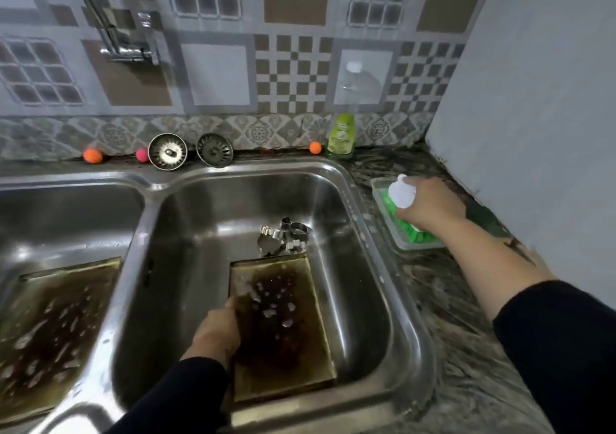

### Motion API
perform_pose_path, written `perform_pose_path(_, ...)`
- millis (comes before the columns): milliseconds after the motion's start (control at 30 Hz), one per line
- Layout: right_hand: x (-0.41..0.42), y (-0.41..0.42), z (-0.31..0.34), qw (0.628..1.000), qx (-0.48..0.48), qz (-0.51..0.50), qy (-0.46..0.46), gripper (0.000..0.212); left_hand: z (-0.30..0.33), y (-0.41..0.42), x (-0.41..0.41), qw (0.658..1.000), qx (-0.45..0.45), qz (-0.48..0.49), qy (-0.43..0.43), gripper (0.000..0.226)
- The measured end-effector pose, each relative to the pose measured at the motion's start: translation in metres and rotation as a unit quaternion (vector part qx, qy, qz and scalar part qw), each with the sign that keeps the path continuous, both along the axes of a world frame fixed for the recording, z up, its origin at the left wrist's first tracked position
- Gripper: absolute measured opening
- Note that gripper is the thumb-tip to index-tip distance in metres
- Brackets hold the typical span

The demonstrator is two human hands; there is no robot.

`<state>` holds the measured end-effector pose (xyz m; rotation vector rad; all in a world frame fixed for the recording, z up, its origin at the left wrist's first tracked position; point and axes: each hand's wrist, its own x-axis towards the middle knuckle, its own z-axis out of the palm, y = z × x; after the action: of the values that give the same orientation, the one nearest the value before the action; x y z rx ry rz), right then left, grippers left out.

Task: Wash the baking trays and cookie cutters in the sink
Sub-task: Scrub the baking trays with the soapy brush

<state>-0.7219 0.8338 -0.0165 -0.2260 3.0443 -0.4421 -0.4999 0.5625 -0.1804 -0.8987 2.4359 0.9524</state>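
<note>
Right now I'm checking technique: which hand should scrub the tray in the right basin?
Right. The right hand already grips a soapy sponge at the dish, while the left hand holds the tray steady.

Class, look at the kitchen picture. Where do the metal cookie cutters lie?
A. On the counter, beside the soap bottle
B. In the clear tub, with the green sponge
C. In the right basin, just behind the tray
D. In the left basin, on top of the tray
C: the cookie cutters sit heaped on the right basin floor, at the far end of the baking tray that the left hand holds.
</note>
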Motion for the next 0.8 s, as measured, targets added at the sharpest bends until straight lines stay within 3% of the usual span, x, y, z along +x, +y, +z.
perform_pose_path(333,-0.007,0.005,-0.018,0.999,-0.011,0.011,0.032,0.072,0.016,0.009,-0.008,0.996,-0.032,-0.022,-0.085,0.093)
perform_pose_path(600,0.021,-0.034,0.026,0.993,-0.036,0.062,0.091,0.074,0.031,0.016,-0.009,0.999,-0.021,0.021,0.016,0.079)
perform_pose_path(800,0.079,-0.074,-0.004,0.983,-0.113,0.143,0.035,0.075,0.051,0.015,-0.008,0.981,-0.029,0.099,0.167,0.062)
